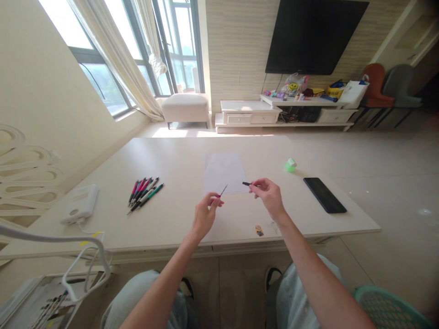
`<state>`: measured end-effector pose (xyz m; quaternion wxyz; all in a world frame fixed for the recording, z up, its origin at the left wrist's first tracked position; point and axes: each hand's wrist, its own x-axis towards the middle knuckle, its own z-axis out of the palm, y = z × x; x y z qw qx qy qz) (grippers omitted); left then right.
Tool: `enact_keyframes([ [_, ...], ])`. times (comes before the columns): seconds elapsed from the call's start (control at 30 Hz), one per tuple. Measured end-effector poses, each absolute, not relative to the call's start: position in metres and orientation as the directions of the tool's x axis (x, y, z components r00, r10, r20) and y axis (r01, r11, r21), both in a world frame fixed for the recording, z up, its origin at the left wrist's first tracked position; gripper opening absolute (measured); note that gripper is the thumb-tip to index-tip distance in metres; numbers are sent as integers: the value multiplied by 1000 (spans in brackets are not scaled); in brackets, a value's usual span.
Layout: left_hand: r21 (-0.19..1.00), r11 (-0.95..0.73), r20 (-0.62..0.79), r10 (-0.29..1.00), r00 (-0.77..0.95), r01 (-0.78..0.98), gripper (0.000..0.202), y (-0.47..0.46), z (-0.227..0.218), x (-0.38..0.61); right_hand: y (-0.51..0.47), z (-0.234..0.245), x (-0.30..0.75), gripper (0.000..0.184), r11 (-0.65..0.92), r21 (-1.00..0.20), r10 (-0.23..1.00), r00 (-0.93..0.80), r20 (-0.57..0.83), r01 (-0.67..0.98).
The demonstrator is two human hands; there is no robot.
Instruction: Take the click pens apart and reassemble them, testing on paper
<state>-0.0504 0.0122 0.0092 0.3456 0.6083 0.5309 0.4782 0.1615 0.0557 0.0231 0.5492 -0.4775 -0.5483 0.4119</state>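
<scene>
My left hand [206,214] is closed in a pinch on a thin pen refill [222,191] that points up and to the right. My right hand [267,194] is closed on a black pen part [246,183], its tip pointing left toward the refill. The two pieces are a short gap apart, above a white sheet of paper [223,171] on the pale table [171,155]. A bundle of several red, black and green pens [144,192] lies on the table to the left of my hands.
A black phone [324,195] lies on the right of the table, a green tape roll [290,165] behind it. A white box [79,204] sits at the left edge, a small cartoon sticker [259,230] near the front edge. A green basket [391,310] stands on the floor.
</scene>
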Motion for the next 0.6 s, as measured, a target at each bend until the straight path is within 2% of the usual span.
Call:
enact_keyframes([
  [0.1, 979, -152, 160, 986, -52, 134, 28, 14, 10, -49, 60, 7, 166, 17, 149, -930, 982, 56, 178, 337],
  [0.17, 991, -126, 127, 991, -46, 33, 30, 14, 11, -48, 61, -5, 164, 8, 166, -823, 976, 29, 217, 543],
  [0.23, 994, -100, 98, 995, -35, -40, 32, 15, 11, -48, 60, -15, 160, 7, 197, -711, 968, -20, 249, 675],
  [0.33, 994, -69, 66, 997, -36, -87, 33, 16, 10, -48, 61, -25, 155, 14, 222, -631, 966, -81, 245, 743],
  [0.6, 989, -39, 39, 999, -2, -144, 37, 13, 12, -48, 62, -29, 153, 18, 234, -598, 969, -134, 207, 766],
])
